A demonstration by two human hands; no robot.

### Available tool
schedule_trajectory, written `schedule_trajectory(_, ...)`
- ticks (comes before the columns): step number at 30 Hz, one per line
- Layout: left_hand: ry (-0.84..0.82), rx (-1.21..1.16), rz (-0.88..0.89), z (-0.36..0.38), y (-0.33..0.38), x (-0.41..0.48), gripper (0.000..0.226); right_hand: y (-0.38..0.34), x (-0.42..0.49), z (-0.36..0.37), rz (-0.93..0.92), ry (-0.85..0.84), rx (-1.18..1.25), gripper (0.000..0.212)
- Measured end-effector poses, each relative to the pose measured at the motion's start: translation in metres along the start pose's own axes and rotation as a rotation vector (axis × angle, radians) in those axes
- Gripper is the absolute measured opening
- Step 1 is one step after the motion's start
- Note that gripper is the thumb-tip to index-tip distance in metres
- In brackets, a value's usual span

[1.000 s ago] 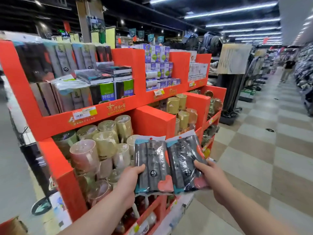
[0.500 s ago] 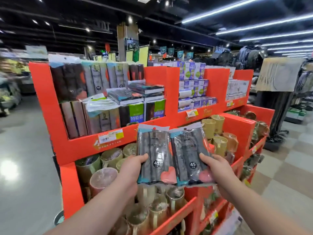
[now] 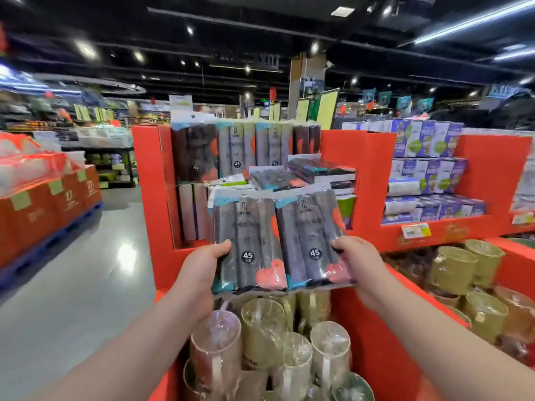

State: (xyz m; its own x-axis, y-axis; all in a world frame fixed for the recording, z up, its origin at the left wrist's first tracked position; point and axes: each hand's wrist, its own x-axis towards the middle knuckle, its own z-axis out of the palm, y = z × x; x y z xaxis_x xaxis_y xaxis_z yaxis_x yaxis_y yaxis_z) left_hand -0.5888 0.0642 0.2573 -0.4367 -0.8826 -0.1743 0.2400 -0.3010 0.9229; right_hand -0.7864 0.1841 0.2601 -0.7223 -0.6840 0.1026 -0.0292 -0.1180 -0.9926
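- Left pack [image 3: 249, 244]: clear-wrapped dark rolls marked "45", held upright in front of the person. Its lower left edge sits in the left hand [image 3: 199, 273].
- Right pack [image 3: 311, 241]: same kind and marking, held side by side with the left pack. Their inner edges meet; whether they overlap cannot be told. Its lower right edge sits in the right hand [image 3: 359, 267].
- Left hand: thumb pressed on the pack's front, fingers wrapped behind it and hidden; a firm grip.
- Right hand: thumb on the front, fingers behind and out of sight; likewise gripping.
- Wrapped cups [image 3: 260, 328]: directly below both hands, film-covered, clear of the packs.
- Red display stand [image 3: 373, 175]: beyond and beneath the hands; it bears all nearby stock.
- Upright packs [image 3: 237, 149]: beyond the hands, higher, standing in a row.
- Flat packs [image 3: 318, 169]: just beyond the held pair, stacked lying down.
- Purple boxes [image 3: 428, 169]: beyond and outward of the right hand, stacked.
- Price label [image 3: 416, 230]: on the shelf edge near the right hand; print unreadable.
- Orange cartons [image 3: 49, 209]: well outward of the left hand.
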Motion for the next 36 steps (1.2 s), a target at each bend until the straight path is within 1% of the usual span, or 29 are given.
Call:
schedule_trajectory(2, 0.038, -0.048, 0.033, 0.0, 0.011, 0.007, 0.015, -0.011, 0.019, 0.007, -0.016, -0.052, 0.01, 0.002)
schedule_trajectory(4, 0.071, -0.093, 0.064, 0.001, 0.02, 0.014, 0.021, -0.022, 0.039, 0.012, -0.04, -0.092, 0.008, 0.008)
schedule_trajectory(7, 0.11, -0.145, 0.101, 0.001, 0.028, 0.025, 0.029, -0.046, 0.061, 0.02, -0.089, -0.127, 0.0, 0.004)
schedule_trajectory(8, 0.117, -0.153, 0.115, 0.001, 0.03, 0.027, 0.029, -0.053, 0.069, 0.023, -0.099, -0.134, -0.018, 0.014)
schedule_trajectory(11, 0.125, -0.153, 0.147, 0.0, 0.031, 0.03, 0.028, -0.071, 0.094, 0.034, -0.145, -0.167, -0.097, 0.053)
schedule_trajectory(12, 0.125, -0.152, 0.151, 0.001, 0.031, 0.031, 0.029, -0.075, 0.102, 0.038, -0.168, -0.177, -0.118, 0.06)
schedule_trajectory(14, 0.134, -0.154, 0.16, 0.002, 0.032, 0.032, 0.028, -0.081, 0.118, 0.046, -0.196, -0.201, -0.159, 0.064)
schedule_trajectory(16, 0.15, -0.151, 0.173, 0.003, 0.033, 0.032, 0.027, -0.09, 0.126, 0.053, -0.209, -0.202, -0.231, 0.059)
schedule_trajectory(17, 0.155, -0.15, 0.175, 0.003, 0.034, 0.033, 0.028, -0.093, 0.131, 0.056, -0.21, -0.197, -0.267, 0.051)
schedule_trajectory(19, 0.157, -0.142, 0.174, 0.005, 0.036, 0.034, 0.029, -0.097, 0.14, 0.061, -0.206, -0.177, -0.316, 0.027)
schedule_trajectory(20, 0.157, -0.134, 0.176, 0.006, 0.037, 0.034, 0.028, -0.098, 0.147, 0.064, -0.208, -0.156, -0.334, 0.019)
schedule_trajectory(21, 0.158, -0.129, 0.179, 0.006, 0.037, 0.034, 0.026, -0.098, 0.153, 0.066, -0.215, -0.134, -0.366, 0.018)
schedule_trajectory(23, 0.162, -0.122, 0.177, 0.008, 0.037, 0.033, 0.025, -0.102, 0.161, 0.07, -0.254, -0.088, -0.52, 0.02)
schedule_trajectory(26, 0.168, -0.114, 0.174, 0.01, 0.038, 0.031, 0.028, -0.112, 0.162, 0.073, -0.342, -0.026, -0.836, 0.025)
schedule_trajectory(29, 0.176, -0.088, 0.189, 0.011, 0.039, 0.03, 0.027, -0.12, 0.158, 0.075, -0.477, 0.085, -1.154, 0.025)
schedule_trajectory(30, 0.178, -0.082, 0.191, 0.012, 0.04, 0.028, 0.026, -0.119, 0.158, 0.076, -0.52, 0.086, -1.247, 0.027)
schedule_trajectory(31, 0.177, -0.079, 0.193, 0.013, 0.04, 0.028, 0.026, -0.117, 0.159, 0.078, -0.547, 0.05, -1.308, 0.029)
schedule_trajectory(33, 0.178, -0.072, 0.197, 0.014, 0.041, 0.027, 0.026, -0.109, 0.162, 0.078, -0.568, -0.105, -1.325, 0.024)
schedule_trajectory(34, 0.183, -0.071, 0.202, 0.014, 0.042, 0.027, 0.027, -0.105, 0.162, 0.076, -0.578, -0.192, -1.311, 0.029)
schedule_trajectory(36, 0.194, -0.073, 0.215, 0.012, 0.043, 0.027, 0.028, -0.101, 0.161, 0.069, -0.639, -0.311, -1.287, 0.046)
